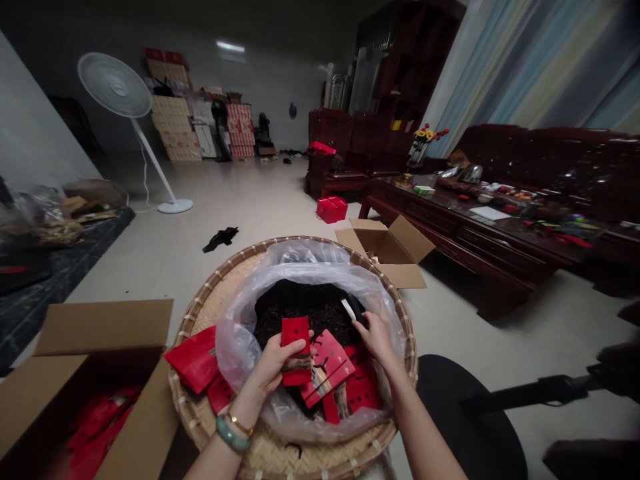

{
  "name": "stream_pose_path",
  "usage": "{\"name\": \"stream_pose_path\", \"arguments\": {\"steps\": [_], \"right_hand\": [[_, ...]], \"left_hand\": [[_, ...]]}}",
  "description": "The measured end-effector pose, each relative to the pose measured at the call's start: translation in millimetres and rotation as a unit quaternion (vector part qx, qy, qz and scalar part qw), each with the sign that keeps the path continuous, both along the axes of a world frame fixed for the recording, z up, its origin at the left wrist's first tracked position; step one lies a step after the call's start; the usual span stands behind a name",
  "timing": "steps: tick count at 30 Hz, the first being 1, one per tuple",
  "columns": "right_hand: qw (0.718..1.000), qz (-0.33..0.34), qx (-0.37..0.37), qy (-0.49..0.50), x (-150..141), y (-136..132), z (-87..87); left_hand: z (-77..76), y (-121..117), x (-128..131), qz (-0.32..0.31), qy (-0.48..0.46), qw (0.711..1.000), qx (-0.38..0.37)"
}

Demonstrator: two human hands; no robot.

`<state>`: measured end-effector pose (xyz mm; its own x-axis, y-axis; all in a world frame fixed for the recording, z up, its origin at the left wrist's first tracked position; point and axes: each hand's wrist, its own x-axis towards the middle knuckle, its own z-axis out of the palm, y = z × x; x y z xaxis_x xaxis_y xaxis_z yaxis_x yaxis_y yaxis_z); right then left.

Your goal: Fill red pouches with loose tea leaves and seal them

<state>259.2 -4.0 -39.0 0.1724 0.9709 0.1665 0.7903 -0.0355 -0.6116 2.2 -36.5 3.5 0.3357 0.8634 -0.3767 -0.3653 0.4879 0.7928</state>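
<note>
My left hand (273,363) is shut on a small red packet (295,350), holding it upright over a round woven bamboo tray (295,453). My right hand (377,338) grips a small black object with a white tip (354,311), whose exact kind I cannot tell. Both hands are over a clear plastic bag (240,347) lining the tray, which holds loose dark tea leaves (300,310). Several red packets (327,367) lie under my hands, with more (195,360) on the tray's left side.
An open cardboard box (85,373) with red packets inside stands at lower left. Another open box (385,250) is beyond the tray. A black round stool seat (465,420) is at right. A long wooden table, a floor fan, and stacked cartons stand farther off.
</note>
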Motion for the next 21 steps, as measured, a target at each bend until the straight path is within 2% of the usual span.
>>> {"name": "stream_pose_path", "arguments": {"steps": [2,4,7,9,10,15,18,21], "right_hand": [[0.999,-0.005,0.024,0.044,-1,0,4.0],[0.992,0.003,0.016,0.127,-3,-2,11.5],[0.961,0.031,-0.077,0.263,-14,-12,25.8],[0.942,0.057,-0.137,0.301,-27,-20,33.4],[0.940,0.069,-0.141,0.303,-34,-23,35.7],[0.943,0.146,-0.070,0.291,-62,-27,35.7],[0.938,0.205,-0.076,0.269,-65,-24,39.4],[0.946,0.232,-0.093,0.209,-62,-24,53.9]], "left_hand": [[1.4,-2,-3,0.010,0.001,1.000,-0.009],[2.6,-3,-6,0.012,0.003,1.000,-0.018],[3.2,-4,-7,-0.007,0.007,1.000,-0.028],[3.0,-5,-7,-0.018,0.005,0.999,-0.028],[2.8,-5,-6,-0.024,0.004,0.999,-0.026],[5.2,-6,-5,-0.050,0.016,0.998,-0.024],[7.7,-6,-7,-0.052,0.023,0.998,-0.031],[7.6,-6,-8,-0.057,0.023,0.998,-0.029]]}}
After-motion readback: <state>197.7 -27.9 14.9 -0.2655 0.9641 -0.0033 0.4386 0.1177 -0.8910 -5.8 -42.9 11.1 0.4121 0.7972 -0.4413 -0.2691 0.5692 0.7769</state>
